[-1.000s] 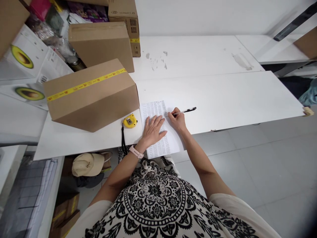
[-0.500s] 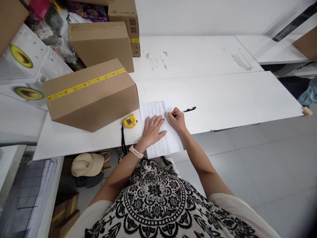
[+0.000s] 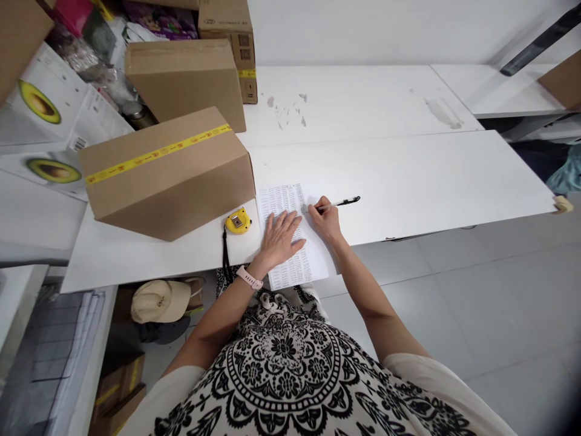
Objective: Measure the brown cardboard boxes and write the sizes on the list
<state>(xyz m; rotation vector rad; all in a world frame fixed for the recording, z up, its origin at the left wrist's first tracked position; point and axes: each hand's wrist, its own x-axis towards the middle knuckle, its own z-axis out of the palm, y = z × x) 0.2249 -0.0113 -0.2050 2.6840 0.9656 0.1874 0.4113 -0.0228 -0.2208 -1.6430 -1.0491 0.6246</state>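
A white sheet of paper [image 3: 290,272] with columns of small print lies at the table's front edge, its lower end reaching past that edge. My left hand [image 3: 280,239] rests flat on it, fingers spread, with a pale pink band on the wrist. Between the fingers of my right hand [image 3: 325,221] is a pen [image 3: 347,201], its black end pointing right. The pen's tip is at the sheet's printed right column, too small to make out. Left of the paper sits a yellow tape measure [image 3: 238,221] with a black strap hanging over the edge.
A taped cardboard box [image 3: 172,181] stands close on the left, with another carton [image 3: 186,79] behind it. White boxes with avocado pictures [image 3: 52,139] are stacked farther left. The white table [image 3: 385,169] stretches right. A beige cap [image 3: 158,301] lies below the table.
My right hand and the pen have shifted very slightly to the right. The left hand, the paper and the tape measure look unmoved.
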